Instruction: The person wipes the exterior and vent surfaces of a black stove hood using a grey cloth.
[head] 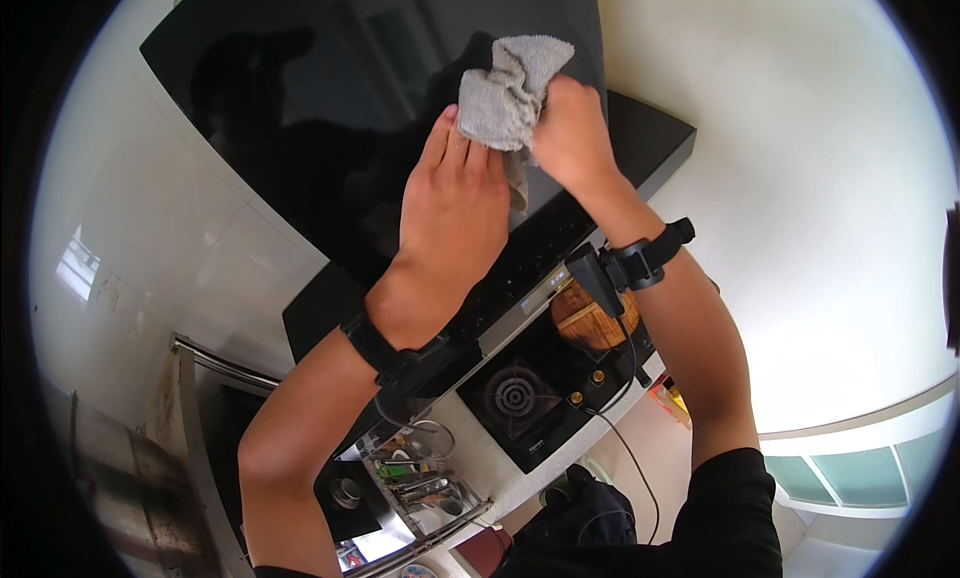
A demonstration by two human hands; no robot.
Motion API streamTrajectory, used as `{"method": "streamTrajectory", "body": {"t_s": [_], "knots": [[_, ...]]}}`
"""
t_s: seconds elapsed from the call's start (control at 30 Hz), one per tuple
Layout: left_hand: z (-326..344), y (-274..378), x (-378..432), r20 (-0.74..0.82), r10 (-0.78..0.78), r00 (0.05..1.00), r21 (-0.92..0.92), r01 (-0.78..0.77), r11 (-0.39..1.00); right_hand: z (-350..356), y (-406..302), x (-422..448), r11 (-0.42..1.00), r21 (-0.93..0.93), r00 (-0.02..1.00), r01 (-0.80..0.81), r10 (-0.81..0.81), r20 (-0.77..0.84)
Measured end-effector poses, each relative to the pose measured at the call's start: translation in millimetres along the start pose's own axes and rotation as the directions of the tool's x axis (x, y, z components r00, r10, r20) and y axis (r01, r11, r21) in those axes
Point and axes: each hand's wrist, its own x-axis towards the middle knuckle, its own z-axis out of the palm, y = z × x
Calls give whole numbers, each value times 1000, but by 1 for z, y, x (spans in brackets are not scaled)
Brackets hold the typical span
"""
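Observation:
A grey terry cloth (502,101) lies bunched against the glossy black front panel of a range hood (315,180). My right hand (576,131) is closed around the cloth's right side, its fingers curled into the folds. My left hand (456,203) rests flat along the panel, just left of and below the bunched part. Some of its fingertips are hidden by the cloth, and a loose tail of cloth shows beside its thumb side. Whether the left hand grips any of the cloth is not visible. Both wrists wear black straps; the right one carries a small black device (596,274).
Below the hood is a black gas cooktop (514,398) with a round wooden lid (592,319) on its far burner. A dark cable (637,458) hangs from the right wrist device. Utensils (420,473) fill a rack at lower left. A white wall (787,203) rises at right.

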Motion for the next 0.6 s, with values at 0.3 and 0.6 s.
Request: {"method": "streamTrajectory", "body": {"t_s": [0.3, 0.6], "knots": [[26, 35, -88, 280, 224, 933, -168, -182, 969, 34, 54, -112, 989, -144, 952, 37, 9, 307], [-1, 9, -8, 116, 15, 993, -74, -6, 997, 5, 5, -18, 1000, -11, 1000, -2, 2, 27]]}}
